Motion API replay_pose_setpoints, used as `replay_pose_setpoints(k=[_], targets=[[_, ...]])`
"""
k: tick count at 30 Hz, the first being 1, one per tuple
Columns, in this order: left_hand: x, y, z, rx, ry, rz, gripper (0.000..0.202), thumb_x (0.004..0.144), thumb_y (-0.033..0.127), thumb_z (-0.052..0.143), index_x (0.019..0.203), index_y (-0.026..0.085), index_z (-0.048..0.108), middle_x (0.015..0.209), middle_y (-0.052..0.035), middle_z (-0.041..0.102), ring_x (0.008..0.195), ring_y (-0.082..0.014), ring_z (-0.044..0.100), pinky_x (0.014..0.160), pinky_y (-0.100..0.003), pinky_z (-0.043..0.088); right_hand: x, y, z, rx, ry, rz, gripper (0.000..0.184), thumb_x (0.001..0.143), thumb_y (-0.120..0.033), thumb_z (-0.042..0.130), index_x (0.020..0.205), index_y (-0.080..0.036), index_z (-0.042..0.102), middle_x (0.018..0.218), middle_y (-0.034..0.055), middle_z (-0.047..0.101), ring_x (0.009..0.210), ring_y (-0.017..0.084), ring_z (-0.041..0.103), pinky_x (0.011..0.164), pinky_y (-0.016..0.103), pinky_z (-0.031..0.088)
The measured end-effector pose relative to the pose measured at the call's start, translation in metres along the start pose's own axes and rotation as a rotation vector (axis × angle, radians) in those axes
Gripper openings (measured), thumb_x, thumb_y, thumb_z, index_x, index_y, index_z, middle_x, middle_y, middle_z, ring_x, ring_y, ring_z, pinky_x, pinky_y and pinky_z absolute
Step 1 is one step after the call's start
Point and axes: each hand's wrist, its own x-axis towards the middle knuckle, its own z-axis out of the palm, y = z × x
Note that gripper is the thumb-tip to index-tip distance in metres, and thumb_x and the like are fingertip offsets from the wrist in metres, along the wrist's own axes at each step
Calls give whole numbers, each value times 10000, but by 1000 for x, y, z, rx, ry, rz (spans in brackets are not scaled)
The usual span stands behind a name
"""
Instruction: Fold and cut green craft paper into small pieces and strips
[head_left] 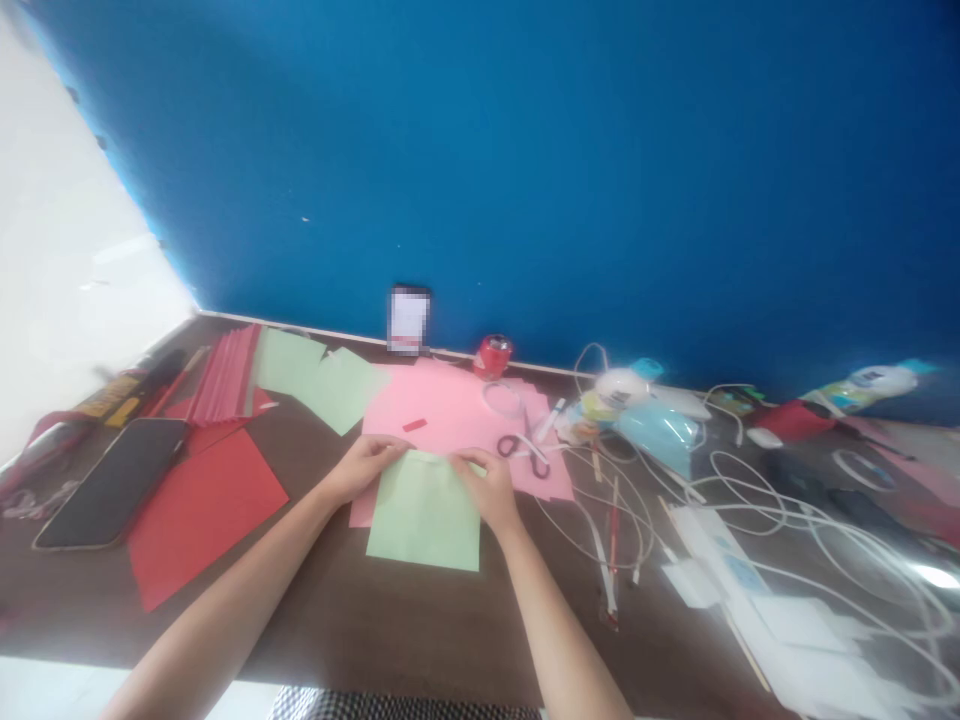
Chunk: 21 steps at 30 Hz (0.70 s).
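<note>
A pale green paper sheet (pixel 424 515) lies on the dark table in front of me, partly over a pink sheet (pixel 450 415). My left hand (pixel 367 465) pinches the green sheet's far left corner, fingers curled down on its top edge. On the far right corner rests my right hand (pixel 487 485), fingers likewise closed on that edge. The far edge looks folded over under my fingers.
Red sheets (pixel 199 510) and a dark phone (pixel 112 480) lie at left, more green paper (pixel 322 380) behind. Scissors (pixel 525 450), a red tape roll (pixel 493 355), white cables (pixel 787 520), a bottle (pixel 862 385) and white papers (pixel 795 620) crowd the right. A blue wall (pixel 525 150) stands behind.
</note>
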Motion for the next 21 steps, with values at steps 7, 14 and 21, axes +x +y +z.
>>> replay_pose_setpoints(k=[7, 14, 21], targets=[[-1, 0, 2, 14, -50, -36, 317, 726, 419, 579, 831, 141, 689, 847, -79, 686, 737, -200, 622, 668, -293, 477, 0, 0, 0, -9, -22, 6, 161, 689, -318, 610, 698, -167, 667, 762, 49, 687, 758, 193, 626, 747, 314, 472], [-1, 2, 3, 91, -32, -17, 268, 718, 389, 594, 765, 144, 692, 847, -73, 688, 735, -193, 625, 654, -277, 488, 3, -2, -5, 76, -83, 78, 256, 708, -402, 593, 758, -173, 697, 798, 62, 692, 803, 217, 621, 783, 343, 449], [0, 0, -3, 188, -157, -9, 245, 708, 357, 604, 752, 136, 699, 793, -71, 690, 692, -184, 620, 629, -261, 485, -5, -6, -18, 359, -537, 268, 513, 766, -585, 422, 792, -149, 692, 822, 65, 680, 860, 219, 594, 817, 350, 413]])
